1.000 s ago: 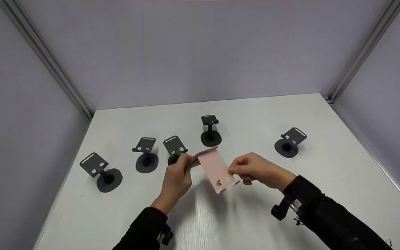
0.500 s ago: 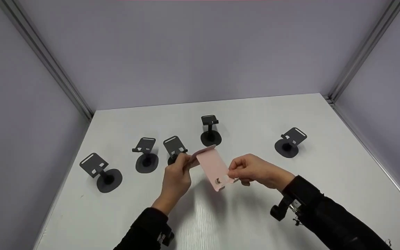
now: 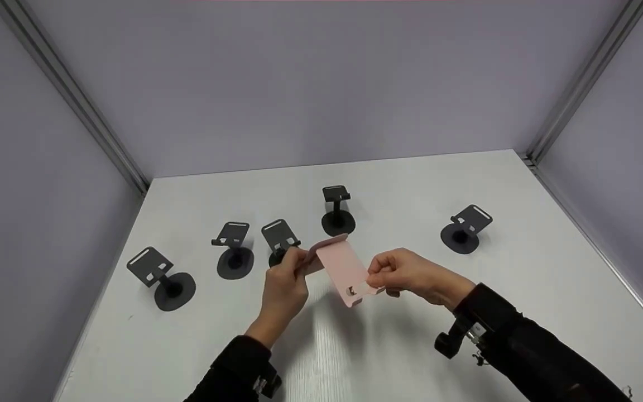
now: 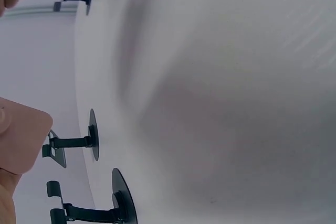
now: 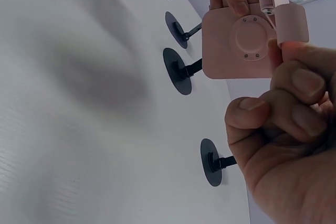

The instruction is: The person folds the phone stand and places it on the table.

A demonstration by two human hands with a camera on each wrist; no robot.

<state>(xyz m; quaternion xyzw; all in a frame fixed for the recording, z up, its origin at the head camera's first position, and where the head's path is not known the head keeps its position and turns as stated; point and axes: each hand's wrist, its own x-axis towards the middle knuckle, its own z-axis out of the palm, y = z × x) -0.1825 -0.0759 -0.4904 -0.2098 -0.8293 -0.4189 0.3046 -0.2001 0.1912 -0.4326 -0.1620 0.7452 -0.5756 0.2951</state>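
We see a pink stand (image 3: 349, 273) held in the air over the white surface (image 3: 399, 201). Relative to it, the left hand (image 3: 285, 285), between 8 and 9 o'clock, grips the rounded base (image 5: 226, 56), probably to keep it steady; the right hand (image 3: 416, 273), at 3 o'clock, pinches the edge of the cut-out plate (image 3: 339, 258), which we judge gives leverage to tilt it. A black stand (image 3: 337, 223) at 12 o'clock, a second stand (image 3: 460, 239) at 2 and three more between 9 and 10 seem set back to leave us room.

Rear stand (image 3: 337, 210), rightmost stand (image 3: 462, 234) obstruct; wide gap between.
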